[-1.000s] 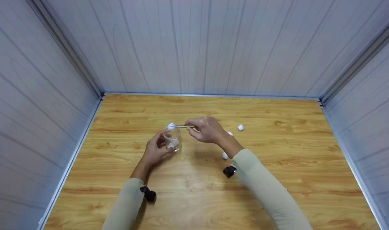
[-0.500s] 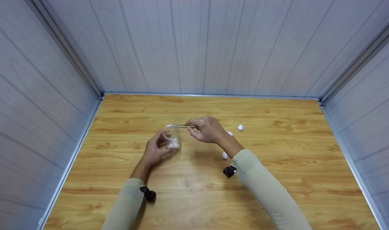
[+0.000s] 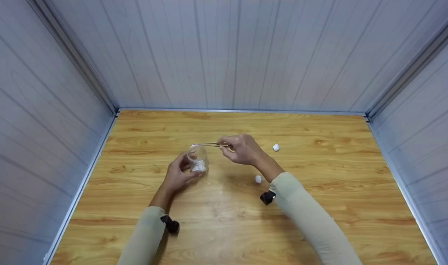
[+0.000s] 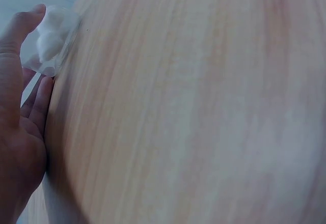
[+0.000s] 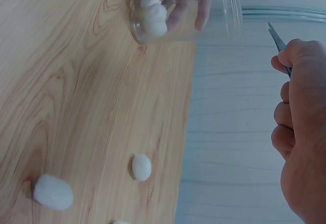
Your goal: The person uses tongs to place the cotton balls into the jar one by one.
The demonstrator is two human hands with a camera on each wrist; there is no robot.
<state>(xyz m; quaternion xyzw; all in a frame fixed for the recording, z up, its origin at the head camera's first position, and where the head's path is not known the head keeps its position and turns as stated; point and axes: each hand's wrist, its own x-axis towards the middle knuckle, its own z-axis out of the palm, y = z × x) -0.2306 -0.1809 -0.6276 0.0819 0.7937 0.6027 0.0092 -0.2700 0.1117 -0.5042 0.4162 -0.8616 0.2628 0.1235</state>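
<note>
My left hand (image 3: 178, 175) holds a clear, open-topped jar (image 3: 197, 152) upright on the table, thumb and fingers round its lower side. Several white cotton balls (image 5: 154, 19) lie at the bottom of the jar. In the left wrist view the thumb presses against the jar's wall, close to the cotton (image 4: 51, 38). My right hand (image 3: 243, 149) pinches a pair of metal tweezers (image 3: 213, 144) between thumb and forefinger. The tweezer tips are slightly apart with nothing between them, just beyond the jar's mouth in the right wrist view.
Loose cotton balls lie on the wooden table (image 3: 216, 221) to the right: one (image 3: 276, 147) further back, one (image 3: 258, 179) near the right wrist. The right wrist view shows a third (image 5: 121, 222) at its lower edge. Pale panel walls (image 3: 238, 55) enclose the table.
A cotton ball held in the tweezers at the jar's rim has dropped inside onto the others. The right hand and tweezers have shifted slightly right; the left hand stays on the jar.
</note>
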